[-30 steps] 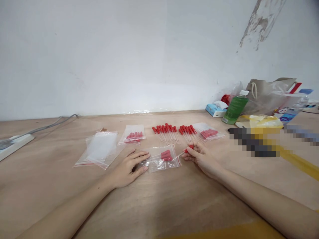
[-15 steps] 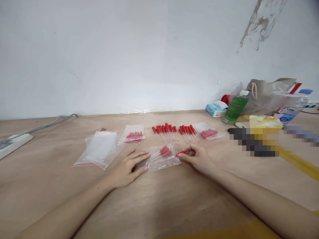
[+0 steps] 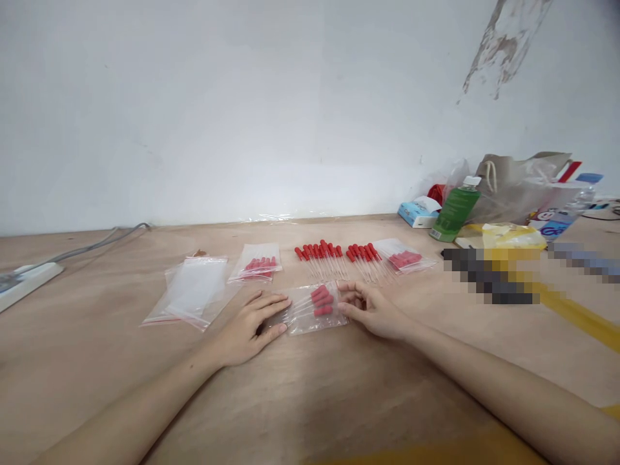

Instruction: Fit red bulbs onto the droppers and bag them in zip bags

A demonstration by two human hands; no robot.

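Note:
A clear zip bag lies flat between my hands, with several red-bulbed droppers inside, their bulbs toward the right end. My left hand rests flat, fingers stretched out over the bag's left end. At the right end is my right hand, its fingers bent and apart, thumb and fingertips at the bag's edge, no dropper showing in them. Beyond the bag, two groups of loose droppers, a left one and a right one, lie with red bulbs pointing away.
Flat bags are stacked at left. Filled bags lie behind, one at centre-left and one at right. A green bottle, a tissue pack and other bags crowd the back right. A power strip sits far left.
The dropper that my right hand held at the bag's edge is now inside the bag with the others. My right fingers have spread apart. My left hand stays in place.

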